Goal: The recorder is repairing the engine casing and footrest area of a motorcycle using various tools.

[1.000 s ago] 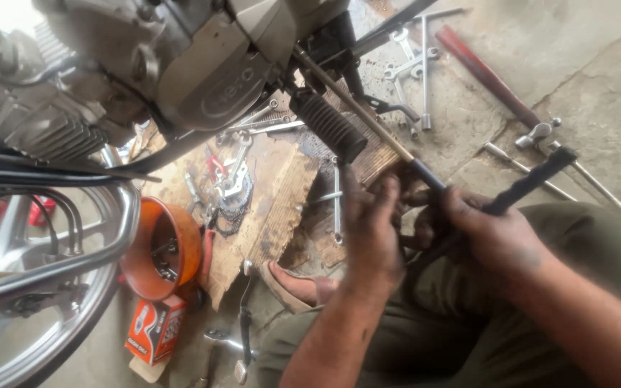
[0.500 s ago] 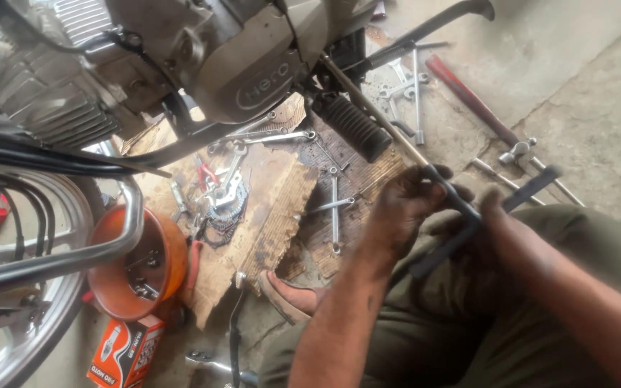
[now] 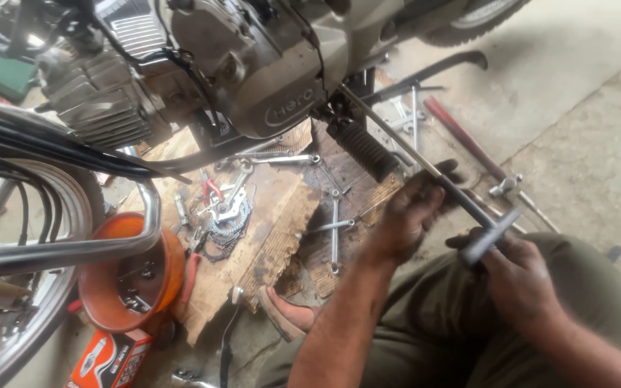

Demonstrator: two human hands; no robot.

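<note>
Closest to the camera, the right hand (image 3: 519, 276) is curled shut around the crossbar of a long T-handle wrench (image 3: 425, 165), knuckles up, forearm running off the lower right corner. Just ahead, the left hand (image 3: 407, 215) wraps around the wrench's shaft partway along, its fingers closed and dark with grease, wrist slightly bent. One wrench is in hand: a thin, straight, grey metal rod slanting up and left from the person's lap to the underside of a motorcycle engine (image 3: 253, 65), beside a black ribbed footpeg (image 3: 364, 149). Below the engine lies a worn wooden board (image 3: 274, 230) strewn with several spanners, red-handled pliers and a chain. Left of it sits one orange bowl (image 3: 131, 276) holding small parts. Farther back, bare concrete floor (image 3: 576, 86) carries more loose tools.
</note>
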